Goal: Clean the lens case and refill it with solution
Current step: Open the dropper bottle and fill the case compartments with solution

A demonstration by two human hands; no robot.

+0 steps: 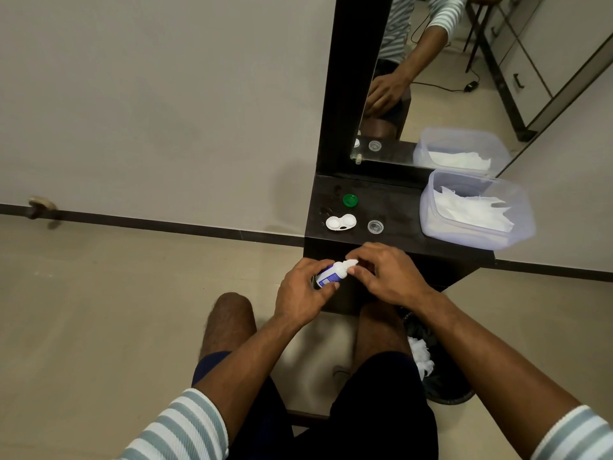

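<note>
Two caps point(350, 200), one lens case point(341, 222)

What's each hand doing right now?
Left hand: grips the solution bottle.
Right hand: pinches the bottle's cap end.

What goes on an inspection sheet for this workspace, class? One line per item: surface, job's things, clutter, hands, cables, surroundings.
Surface: dark shelf below a mirror.
Job's things: open white case, green cap, clear cap on the shelf; bottle in hand.
Clutter: tub of tissues on the shelf; bin with used tissues on the floor.
Hands: left hand grips the bottle; right hand pinches its tip.
Cables: one, seen in the mirror.
Surroundings: plain wall, tiled floor.
</note>
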